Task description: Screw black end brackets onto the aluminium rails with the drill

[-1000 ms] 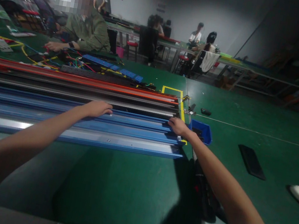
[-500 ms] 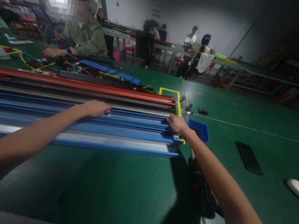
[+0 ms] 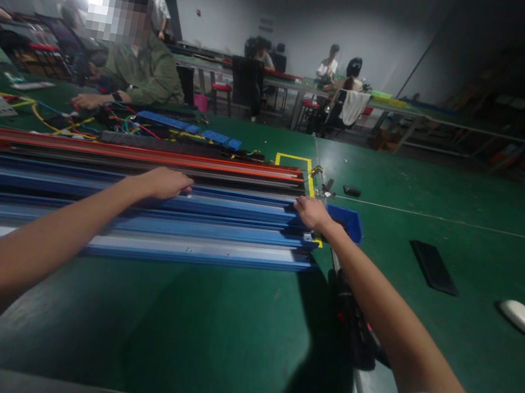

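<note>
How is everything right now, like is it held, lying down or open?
Blue rail: lying flat, held
Left hand: fingers curled over that rail
Right hand: curled at its end
Blue bin: upright, open-topped
Black slab: lying flat
White cloth: draped over a chair

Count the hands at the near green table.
3: left hand on the far blue rail, right hand near that rail's right end, co-worker's hand by the wires beyond. The co-worker's other hand isn't clear; it may be hidden.
</note>
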`<state>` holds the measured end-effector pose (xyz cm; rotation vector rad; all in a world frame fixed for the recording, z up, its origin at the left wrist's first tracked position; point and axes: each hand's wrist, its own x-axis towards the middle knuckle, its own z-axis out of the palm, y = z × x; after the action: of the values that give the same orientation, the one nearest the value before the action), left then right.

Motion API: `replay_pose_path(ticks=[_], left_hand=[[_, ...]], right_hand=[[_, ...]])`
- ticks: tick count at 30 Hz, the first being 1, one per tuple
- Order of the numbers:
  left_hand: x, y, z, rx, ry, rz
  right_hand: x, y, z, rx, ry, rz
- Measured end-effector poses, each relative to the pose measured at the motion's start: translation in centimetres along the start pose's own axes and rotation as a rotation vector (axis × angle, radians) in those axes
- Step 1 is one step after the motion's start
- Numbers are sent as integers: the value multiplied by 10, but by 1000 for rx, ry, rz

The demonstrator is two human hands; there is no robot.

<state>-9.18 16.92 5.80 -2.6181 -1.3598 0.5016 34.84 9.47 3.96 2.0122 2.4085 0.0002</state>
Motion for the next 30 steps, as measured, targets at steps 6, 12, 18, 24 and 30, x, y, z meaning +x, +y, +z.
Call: replay_pose_path(ticks=[6,12,18,24,30], left_hand=[[-15,-2,-19,24,3,-11],[-30,-1,-23,29,22,-4],[-49,7,-23,33,32,11],[-70,10,-21,40,22,-7],[-92,12,-12,66,14,-26]], right_hand=[[-5,-8,-11,10,24,25],[-22,-21,-20,20,66,36],[-40,-28,-24,18,84,35],[-54,-40,-27,28,94,28],[-75,-56,-25,40,102,22]])
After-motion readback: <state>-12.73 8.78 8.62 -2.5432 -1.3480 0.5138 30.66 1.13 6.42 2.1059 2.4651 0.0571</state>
